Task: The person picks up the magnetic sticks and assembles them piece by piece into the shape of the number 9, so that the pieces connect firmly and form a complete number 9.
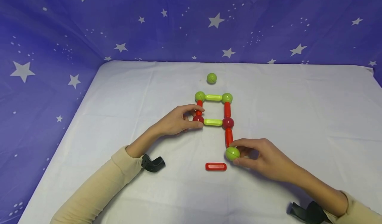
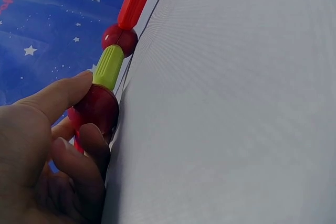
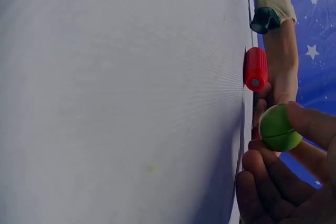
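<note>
A flat square of magnetic balls and rods lies mid-table, with green balls at its far corners and red balls at its near ones. My left hand [image 1: 178,119] grips the left red ball [image 2: 97,111] between thumb and fingers. From the right red ball [image 1: 228,123] a red rod [image 1: 228,138] extends toward me. At its near end my right hand [image 1: 264,157] pinches a green ball [image 1: 232,153], also seen between thumb and fingers in the right wrist view. Yellow-green rods, such as the near one [image 1: 213,122], join the balls crosswise.
A loose red rod [image 1: 216,166] lies left of the right hand, nearer me. Beyond the square rests a single green ball [image 1: 212,78]. White cloth [image 1: 298,118] covers the table, and a blue star-patterned sheet [image 1: 185,31] hangs behind. Black wrist mounts [image 1: 153,163] sit at both sleeves.
</note>
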The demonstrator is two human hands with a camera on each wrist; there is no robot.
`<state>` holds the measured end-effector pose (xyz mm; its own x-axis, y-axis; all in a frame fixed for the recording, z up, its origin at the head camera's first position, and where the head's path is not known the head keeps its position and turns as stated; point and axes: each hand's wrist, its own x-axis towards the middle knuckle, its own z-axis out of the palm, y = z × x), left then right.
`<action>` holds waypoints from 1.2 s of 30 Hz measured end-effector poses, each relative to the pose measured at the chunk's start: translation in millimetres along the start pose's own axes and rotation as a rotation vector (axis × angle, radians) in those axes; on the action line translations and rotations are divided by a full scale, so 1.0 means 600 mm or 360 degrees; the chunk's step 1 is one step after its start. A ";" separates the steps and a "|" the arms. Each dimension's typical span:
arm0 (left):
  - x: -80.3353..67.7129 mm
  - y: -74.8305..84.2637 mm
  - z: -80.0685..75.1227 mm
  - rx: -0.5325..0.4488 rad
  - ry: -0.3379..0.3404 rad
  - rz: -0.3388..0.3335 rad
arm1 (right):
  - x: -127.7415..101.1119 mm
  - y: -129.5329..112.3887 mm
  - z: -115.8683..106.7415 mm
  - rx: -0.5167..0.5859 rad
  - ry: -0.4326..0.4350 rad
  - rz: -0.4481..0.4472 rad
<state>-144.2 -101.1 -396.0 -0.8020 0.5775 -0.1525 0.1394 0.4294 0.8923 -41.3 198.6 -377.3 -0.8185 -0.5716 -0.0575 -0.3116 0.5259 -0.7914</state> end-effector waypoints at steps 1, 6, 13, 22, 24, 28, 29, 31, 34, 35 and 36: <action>0.000 0.000 0.000 0.0000 0.0000 -0.0001 | 0.000 0.000 0.001 -0.0005 -0.0006 0.0001; -0.001 -0.001 -0.002 -0.0010 0.0000 0.0006 | 0.002 -0.002 0.002 -0.0026 -0.0020 0.0006; 0.000 -0.002 -0.003 0.0009 0.0007 0.0007 | 0.003 -0.005 0.003 -0.0044 -0.0038 0.0045; 0.002 -0.004 0.000 -0.0013 -0.0002 0.0021 | 0.004 -0.004 0.008 -0.0058 -0.0020 0.0046; 0.002 -0.003 -0.001 -0.0009 0.0000 0.0018 | 0.004 -0.003 0.010 -0.0068 -0.0009 0.0028; 0.000 -0.002 -0.001 -0.0010 0.0000 0.0009 | 0.005 -0.003 0.013 -0.0084 0.0000 0.0008; 0.000 -0.002 -0.001 -0.0010 0.0000 0.0007 | 0.005 -0.003 0.013 -0.0086 0.0001 0.0006; 0.000 -0.002 -0.001 -0.0014 -0.0003 0.0007 | 0.005 -0.003 0.013 -0.0088 0.0004 0.0003; 0.001 -0.002 -0.001 -0.0021 -0.0004 0.0009 | 0.004 -0.003 0.013 -0.0095 0.0009 -0.0009; 0.002 -0.002 -0.001 -0.0020 -0.0006 0.0010 | 0.004 -0.003 0.013 -0.0097 0.0009 -0.0012; 0.002 -0.002 0.000 -0.0019 -0.0006 0.0012 | 0.004 -0.003 0.013 -0.0098 0.0009 -0.0016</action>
<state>-145.5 -101.0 -397.1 -0.7988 0.5834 -0.1471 0.1386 0.4164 0.8985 -38.7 191.5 -380.4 -0.8178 -0.5736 -0.0461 -0.3488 0.5579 -0.7531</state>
